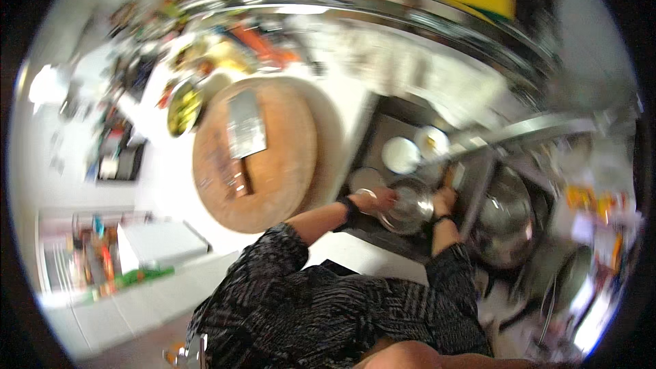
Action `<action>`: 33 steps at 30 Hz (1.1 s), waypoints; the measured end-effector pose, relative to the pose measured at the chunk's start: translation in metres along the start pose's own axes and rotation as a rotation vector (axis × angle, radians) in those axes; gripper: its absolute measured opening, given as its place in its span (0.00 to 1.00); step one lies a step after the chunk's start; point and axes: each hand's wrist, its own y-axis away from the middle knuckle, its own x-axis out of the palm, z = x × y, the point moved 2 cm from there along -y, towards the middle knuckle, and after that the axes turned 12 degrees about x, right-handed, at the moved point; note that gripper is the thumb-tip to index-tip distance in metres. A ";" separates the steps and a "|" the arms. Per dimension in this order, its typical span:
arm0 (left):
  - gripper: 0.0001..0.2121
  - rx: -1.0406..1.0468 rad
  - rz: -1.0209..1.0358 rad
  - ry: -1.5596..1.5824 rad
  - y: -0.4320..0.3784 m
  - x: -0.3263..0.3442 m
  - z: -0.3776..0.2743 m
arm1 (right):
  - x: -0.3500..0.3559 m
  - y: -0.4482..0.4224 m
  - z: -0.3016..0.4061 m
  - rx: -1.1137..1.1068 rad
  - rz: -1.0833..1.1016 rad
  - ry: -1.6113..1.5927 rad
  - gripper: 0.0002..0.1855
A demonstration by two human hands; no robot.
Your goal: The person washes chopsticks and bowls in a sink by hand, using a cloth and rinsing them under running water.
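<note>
Both my hands are down in the dark left basin of a sink [369, 113]. My left hand [378, 200] lies at the left rim of a shiny metal bowl [410, 207], its fingers over the edge. At the bowl's right side is my right hand [444, 200], close to a brownish handle-like thing [450, 177]; blur hides how its fingers close. A white bowl [401, 156] and a second white bowl [432, 141] with yellowish bits inside sit beyond the metal bowl. A long metal faucet [533, 129] reaches over the basin.
Left of the sink, a cleaver [246, 130] lies on a round wooden chopping board [287, 184]. Beside the board stands a bowl of cut green pieces [183, 108]. A large metal bowl [505, 220] fills the right basin. A pan [556, 271] is at the lower right.
</note>
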 end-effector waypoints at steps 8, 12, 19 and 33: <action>0.15 -0.511 -0.067 0.217 -0.007 -0.044 -0.060 | -0.012 0.008 0.052 0.124 0.110 0.359 0.18; 0.15 -0.515 -0.034 0.181 -0.018 -0.044 -0.058 | -0.011 -0.007 0.046 -0.029 0.030 0.356 0.18; 0.14 -0.471 -0.147 0.103 -0.025 -0.062 -0.067 | -0.023 -0.014 0.020 -0.173 -0.199 0.134 0.21; 0.13 -0.518 -0.184 0.381 -0.012 -0.074 -0.085 | -0.114 0.136 0.090 -0.262 -0.012 -1.078 0.17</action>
